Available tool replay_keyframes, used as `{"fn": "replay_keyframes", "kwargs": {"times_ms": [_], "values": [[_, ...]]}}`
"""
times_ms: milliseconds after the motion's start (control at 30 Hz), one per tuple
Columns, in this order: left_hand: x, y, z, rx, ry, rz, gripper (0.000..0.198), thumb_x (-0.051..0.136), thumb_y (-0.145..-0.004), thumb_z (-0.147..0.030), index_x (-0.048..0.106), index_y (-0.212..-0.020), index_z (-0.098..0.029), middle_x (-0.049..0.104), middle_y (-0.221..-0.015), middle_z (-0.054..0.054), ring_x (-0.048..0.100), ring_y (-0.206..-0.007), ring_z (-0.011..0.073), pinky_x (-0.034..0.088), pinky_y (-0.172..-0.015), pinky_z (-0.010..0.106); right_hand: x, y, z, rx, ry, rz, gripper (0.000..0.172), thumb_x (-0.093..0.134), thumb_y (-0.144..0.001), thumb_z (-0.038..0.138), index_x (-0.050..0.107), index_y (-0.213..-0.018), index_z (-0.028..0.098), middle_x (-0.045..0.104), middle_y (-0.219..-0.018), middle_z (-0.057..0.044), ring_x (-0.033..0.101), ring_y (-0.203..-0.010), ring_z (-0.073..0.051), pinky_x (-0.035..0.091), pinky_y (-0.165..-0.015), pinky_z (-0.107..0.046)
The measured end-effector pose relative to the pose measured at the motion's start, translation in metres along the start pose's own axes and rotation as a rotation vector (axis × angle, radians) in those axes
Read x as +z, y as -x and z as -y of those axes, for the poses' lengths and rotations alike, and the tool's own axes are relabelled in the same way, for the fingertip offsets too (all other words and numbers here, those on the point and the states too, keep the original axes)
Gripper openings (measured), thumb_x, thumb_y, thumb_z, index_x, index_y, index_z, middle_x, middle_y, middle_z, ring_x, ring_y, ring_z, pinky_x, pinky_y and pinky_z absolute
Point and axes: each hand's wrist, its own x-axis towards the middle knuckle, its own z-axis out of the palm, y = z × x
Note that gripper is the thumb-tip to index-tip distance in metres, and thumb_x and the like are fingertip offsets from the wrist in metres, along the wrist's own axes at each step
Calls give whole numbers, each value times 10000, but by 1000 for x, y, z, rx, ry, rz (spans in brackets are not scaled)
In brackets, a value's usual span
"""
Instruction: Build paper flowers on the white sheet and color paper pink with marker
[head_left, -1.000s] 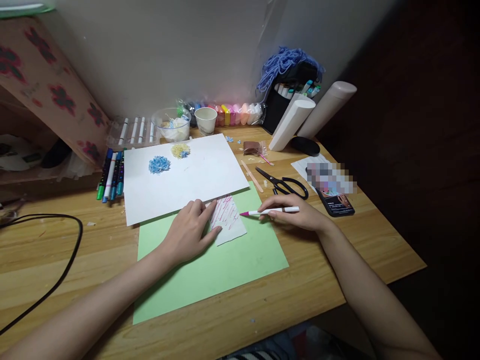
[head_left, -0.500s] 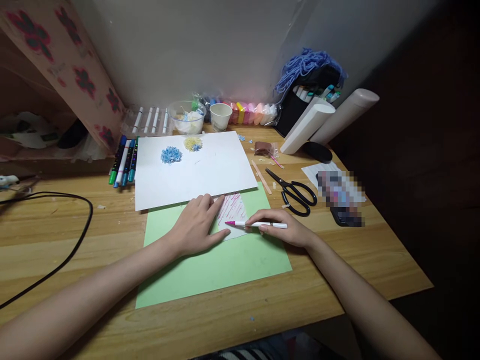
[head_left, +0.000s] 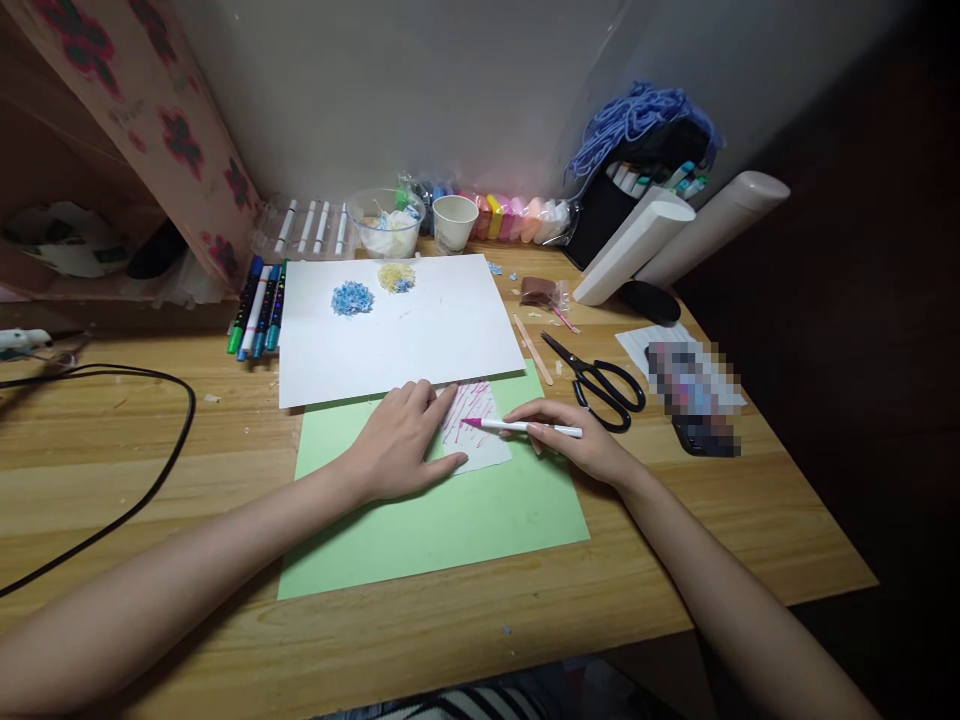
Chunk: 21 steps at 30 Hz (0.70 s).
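Note:
My left hand [head_left: 405,440] lies flat with thumb and fingers spread, pressing the left side of a small white piece of paper [head_left: 484,455]. Pink slanting strokes cover much of that piece. A white marker pen [head_left: 517,427] with a magenta tip is pinched in my right hand [head_left: 574,435], its tip at the strokes. Under both lies a light green sheet [head_left: 435,540]. Beyond my left fingertips, a large white sheet [head_left: 420,345] overlaps the green one and bears a blue crumbly clump [head_left: 352,298] and a yellow one [head_left: 396,278] with some blue.
Black-handled scissors [head_left: 600,385], a wooden stick [head_left: 533,350] and a phone [head_left: 697,400] lie to the right. Several markers [head_left: 259,310] sit at the left. A plastic bowl [head_left: 386,225], paper cup [head_left: 454,222] and clay packs [head_left: 517,218] line the wall. A black cable [head_left: 176,450] curves at left.
My right hand and the marker tip have moved up the small paper, away from me. My left hand stays in place on it. The whole view has shifted slightly.

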Motion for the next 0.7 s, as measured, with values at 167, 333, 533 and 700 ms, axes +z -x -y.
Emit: {"fn": "replay_keyframes", "kwargs": {"times_ms": [167, 333, 533, 700], "values": [[0, 0, 0, 1, 5, -4, 777, 380, -847, -633, 350, -1398, -86, 477, -1041, 141, 433, -855, 258, 400, -795, 415, -2, 1, -3, -7, -57, -47, 298, 552, -880, 400, 664, -1057, 188, 696, -927, -57, 564, -643, -127, 445, -623, -257], [1, 1, 2, 26, 42, -11, 871, 390, -813, -686, 296, -1429, -78, 469, -1058, 147, 435, -887, 267, 396, -820, 423, -5, 4, 0, -65, 12, 99, 277, 569, -873, 399, 711, -998, 197, 707, -948, -61, 634, -794, -166, 465, -717, -262], [2, 1, 3, 31, 60, 11, 905, 391, -799, -713, 269, -1449, -96, 464, -1079, 141, 430, -921, 269, 384, -860, 429, -4, 4, 5, -83, 77, 206, 281, 558, -887, 383, 708, -1025, 190, 721, -988, -71, 648, -922, -192, 476, -807, -268], [3, 1, 3, 35, 74, 8, 904, 396, -790, -723, 271, -1449, -117, 463, -1073, 134, 429, -927, 273, 382, -860, 433, -1, 3, 7, -68, 105, 137, 286, 544, -895, 385, 706, -1043, 202, 712, -1048, -72, 643, -980, -199, 479, -852, -280]]}}
